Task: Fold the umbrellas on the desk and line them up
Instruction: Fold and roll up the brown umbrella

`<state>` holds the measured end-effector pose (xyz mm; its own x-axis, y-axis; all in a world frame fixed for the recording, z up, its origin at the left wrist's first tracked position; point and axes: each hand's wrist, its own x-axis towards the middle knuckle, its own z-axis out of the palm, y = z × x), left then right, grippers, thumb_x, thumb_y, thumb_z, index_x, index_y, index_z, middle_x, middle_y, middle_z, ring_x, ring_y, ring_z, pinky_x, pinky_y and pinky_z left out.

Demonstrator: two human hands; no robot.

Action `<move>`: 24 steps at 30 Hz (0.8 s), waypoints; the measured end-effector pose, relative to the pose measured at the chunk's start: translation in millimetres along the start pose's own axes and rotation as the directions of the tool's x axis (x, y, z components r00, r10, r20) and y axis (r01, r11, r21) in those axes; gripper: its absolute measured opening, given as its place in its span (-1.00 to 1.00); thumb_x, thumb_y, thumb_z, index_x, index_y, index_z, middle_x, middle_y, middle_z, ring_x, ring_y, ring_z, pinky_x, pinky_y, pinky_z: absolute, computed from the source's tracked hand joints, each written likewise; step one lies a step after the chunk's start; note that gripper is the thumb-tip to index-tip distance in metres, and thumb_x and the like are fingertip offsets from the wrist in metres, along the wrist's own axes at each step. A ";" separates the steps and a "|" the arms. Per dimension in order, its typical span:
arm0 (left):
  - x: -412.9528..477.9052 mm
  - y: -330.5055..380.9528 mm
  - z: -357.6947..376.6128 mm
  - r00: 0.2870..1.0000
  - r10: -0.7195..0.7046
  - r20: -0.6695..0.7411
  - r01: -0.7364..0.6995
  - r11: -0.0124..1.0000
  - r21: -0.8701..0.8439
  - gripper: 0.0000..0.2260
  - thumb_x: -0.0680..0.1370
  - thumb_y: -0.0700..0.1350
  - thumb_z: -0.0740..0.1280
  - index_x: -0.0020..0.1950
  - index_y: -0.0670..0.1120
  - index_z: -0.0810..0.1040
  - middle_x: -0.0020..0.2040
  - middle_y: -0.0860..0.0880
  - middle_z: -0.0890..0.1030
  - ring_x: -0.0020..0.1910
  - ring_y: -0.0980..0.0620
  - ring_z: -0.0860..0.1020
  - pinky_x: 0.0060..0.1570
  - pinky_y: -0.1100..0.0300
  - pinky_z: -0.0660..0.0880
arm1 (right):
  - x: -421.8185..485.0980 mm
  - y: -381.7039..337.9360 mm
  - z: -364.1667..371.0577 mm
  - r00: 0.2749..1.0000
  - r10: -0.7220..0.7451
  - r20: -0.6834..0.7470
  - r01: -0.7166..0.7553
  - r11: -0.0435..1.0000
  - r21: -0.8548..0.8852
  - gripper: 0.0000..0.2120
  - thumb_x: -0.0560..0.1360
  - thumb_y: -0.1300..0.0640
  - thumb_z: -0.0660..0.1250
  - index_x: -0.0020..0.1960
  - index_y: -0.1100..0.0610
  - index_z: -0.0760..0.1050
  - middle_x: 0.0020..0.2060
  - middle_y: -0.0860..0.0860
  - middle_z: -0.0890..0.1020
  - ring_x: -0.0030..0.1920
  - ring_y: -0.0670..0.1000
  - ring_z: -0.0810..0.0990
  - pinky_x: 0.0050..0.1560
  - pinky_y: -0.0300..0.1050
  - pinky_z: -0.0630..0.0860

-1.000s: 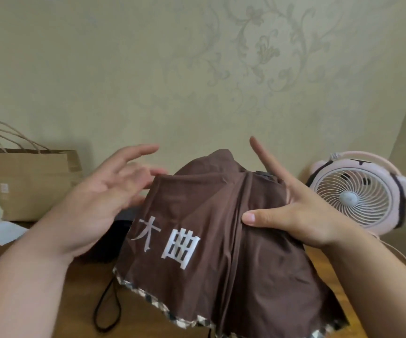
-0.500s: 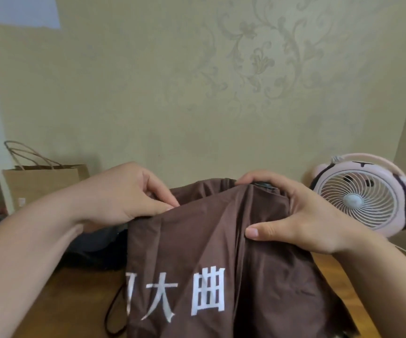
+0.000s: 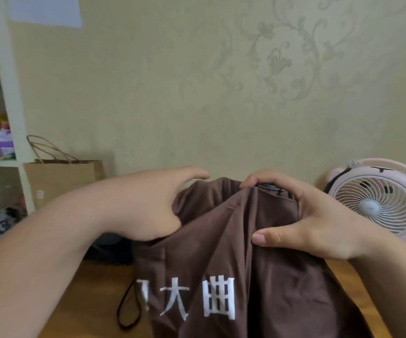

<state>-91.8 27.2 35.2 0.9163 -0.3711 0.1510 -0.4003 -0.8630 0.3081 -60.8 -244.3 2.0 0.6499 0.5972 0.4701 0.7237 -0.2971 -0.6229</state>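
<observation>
- Brown umbrella (image 3: 221,245): centre to 6 o'clock, over wooden desk (image 3: 92,289); white characters on canopy.
- Right hand (image 3: 319,223), at 3 o'clock of canopy top: fingers curled over top, thumb pressed on front fold, gripping.
- Left hand (image 3: 153,203), at 10 o'clock of it: fingers curled into fabric edge, holding.
- Black strap (image 3: 125,311) on desk, 7 o'clock.
- Pink fan (image 3: 380,203) at 3 o'clock, paper bag (image 3: 60,184) at 9 o'clock, white shelf (image 3: 9,93) beyond bag.
- Beige floral wall (image 3: 172,81) behind.
</observation>
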 end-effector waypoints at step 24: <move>49.3 8.2 37.1 0.996 0.092 -0.010 -0.091 0.947 -0.307 -0.90 0.52 -0.11 0.51 -0.07 -0.13 0.70 -0.14 -0.02 0.75 -0.28 0.16 0.47 -0.23 0.24 0.46 | -0.4 4.4 -4.3 0.995 0.003 -0.095 0.001 0.999 0.041 -0.55 0.25 0.11 0.64 0.07 0.17 0.59 0.32 -0.14 0.62 0.33 -0.16 0.57 0.36 -0.22 0.46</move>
<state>-49.3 -10.9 10.3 0.8751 -0.4457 0.1885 -0.4677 -0.6789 0.5661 -56.9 -249.1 1.8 0.6712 0.5229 0.5254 0.7140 -0.2657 -0.6478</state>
